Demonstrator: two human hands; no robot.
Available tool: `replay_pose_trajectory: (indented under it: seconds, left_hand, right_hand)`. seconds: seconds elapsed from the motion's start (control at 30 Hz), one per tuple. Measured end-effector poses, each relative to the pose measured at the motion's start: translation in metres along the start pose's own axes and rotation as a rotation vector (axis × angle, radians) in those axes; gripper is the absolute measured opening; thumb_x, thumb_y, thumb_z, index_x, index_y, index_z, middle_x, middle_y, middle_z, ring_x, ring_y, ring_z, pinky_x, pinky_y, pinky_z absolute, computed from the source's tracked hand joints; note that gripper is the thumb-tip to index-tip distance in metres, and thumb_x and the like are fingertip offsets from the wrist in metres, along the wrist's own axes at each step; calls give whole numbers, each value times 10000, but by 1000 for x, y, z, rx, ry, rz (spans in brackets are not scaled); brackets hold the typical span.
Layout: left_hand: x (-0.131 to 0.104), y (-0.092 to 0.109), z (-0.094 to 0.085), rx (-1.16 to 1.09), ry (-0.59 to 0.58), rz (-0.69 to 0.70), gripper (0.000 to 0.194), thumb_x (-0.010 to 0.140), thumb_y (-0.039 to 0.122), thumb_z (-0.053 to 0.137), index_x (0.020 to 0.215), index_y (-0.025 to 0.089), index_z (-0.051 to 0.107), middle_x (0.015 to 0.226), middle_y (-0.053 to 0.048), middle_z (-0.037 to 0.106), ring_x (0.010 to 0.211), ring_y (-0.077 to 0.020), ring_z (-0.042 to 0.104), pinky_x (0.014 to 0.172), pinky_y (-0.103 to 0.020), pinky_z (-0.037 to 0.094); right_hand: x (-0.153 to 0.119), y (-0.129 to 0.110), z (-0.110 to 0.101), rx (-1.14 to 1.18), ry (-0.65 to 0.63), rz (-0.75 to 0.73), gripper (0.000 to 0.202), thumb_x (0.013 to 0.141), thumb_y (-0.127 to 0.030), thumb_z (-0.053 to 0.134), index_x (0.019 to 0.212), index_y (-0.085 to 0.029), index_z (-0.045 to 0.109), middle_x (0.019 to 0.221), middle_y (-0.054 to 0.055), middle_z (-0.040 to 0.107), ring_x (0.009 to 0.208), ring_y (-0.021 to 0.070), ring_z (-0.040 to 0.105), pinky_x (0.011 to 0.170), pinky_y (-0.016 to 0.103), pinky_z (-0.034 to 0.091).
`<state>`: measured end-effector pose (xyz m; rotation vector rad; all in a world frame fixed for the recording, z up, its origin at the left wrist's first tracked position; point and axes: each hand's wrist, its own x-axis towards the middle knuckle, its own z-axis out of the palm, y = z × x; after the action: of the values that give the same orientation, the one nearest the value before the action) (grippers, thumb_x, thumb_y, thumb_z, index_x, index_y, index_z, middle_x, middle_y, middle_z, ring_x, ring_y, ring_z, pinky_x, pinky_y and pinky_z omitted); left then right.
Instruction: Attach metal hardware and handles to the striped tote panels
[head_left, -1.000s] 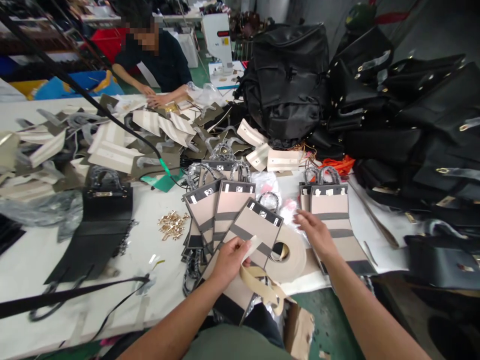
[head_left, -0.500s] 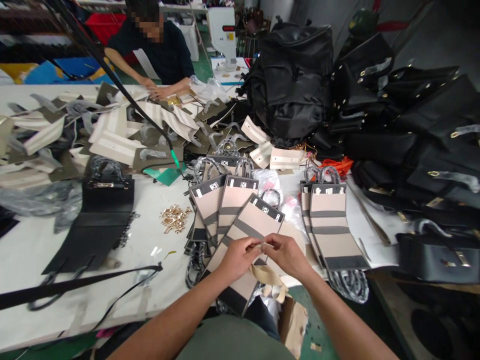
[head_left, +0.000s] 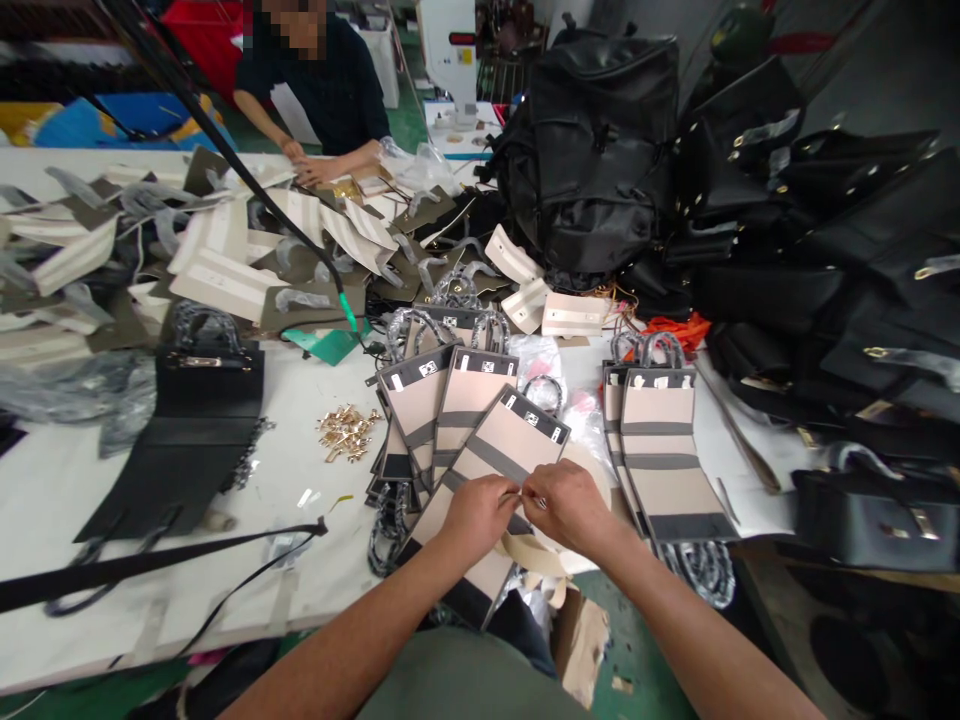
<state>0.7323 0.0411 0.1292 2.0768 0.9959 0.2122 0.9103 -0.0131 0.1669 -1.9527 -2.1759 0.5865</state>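
My left hand and my right hand meet fingertip to fingertip over a beige-and-black bag panel. Both are closed in a pinch, and what lies between the fingers is too small and covered to name. A curled beige strip, like tape, shows just below the fingers; I cannot tell whether it is held. The panel lies slanted on top of other similar panels, with plastic-wrapped handles around the pile. White patches and small cut-outs mark its dark top band.
Gold metal fittings lie heaped left of the panels. A black bag piece is further left, more panels to the right. Black bags and a backpack crowd the right. A co-worker sits across the table.
My fingers have shifted slightly, and my right hand has turned and curled more tightly. The beige strip below hangs differently. The whole view has shifted a little.
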Motion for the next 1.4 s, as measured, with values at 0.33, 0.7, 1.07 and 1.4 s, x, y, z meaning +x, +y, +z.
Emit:
replay_pose_trajectory:
  seconds: [0.33,0.7,1.07,1.4]
  left_hand:
    - [-8,-4,18,-159,-53,51,193,930,223,577,795,197,711,815,-33,726,796,-182,650,742,-283,429]
    - [-6,-36,29,-625,-87,-299,214,829,372,659,833,165,717,790,-43,739,739,-190,661,683,-269,477]
    - [-6,-34,27,-777,-42,-311,319,753,263,644,1043,147,705,925,-77,765,836,-208,699,787,-306,531]
    - [-12,-16,14,-628,45,-235,263,873,405,642,789,162,697,745,-39,708,698,-177,633,659,-265,457]
  right_hand:
    - [19,84,28,537,235,574,343,891,-470,530,881,-203,746,802,41,732,732,200,633,671,288,438]
    - [43,121,71,474,331,716,298,812,-477,596,840,-227,757,910,57,710,805,221,612,731,327,415]
    - [42,102,73,450,508,728,416,895,-484,472,1057,-188,716,1056,119,678,879,240,591,787,358,432]
    - [4,21,24,722,44,176,306,893,-486,661,1065,-251,755,1030,42,736,885,185,667,801,285,504]
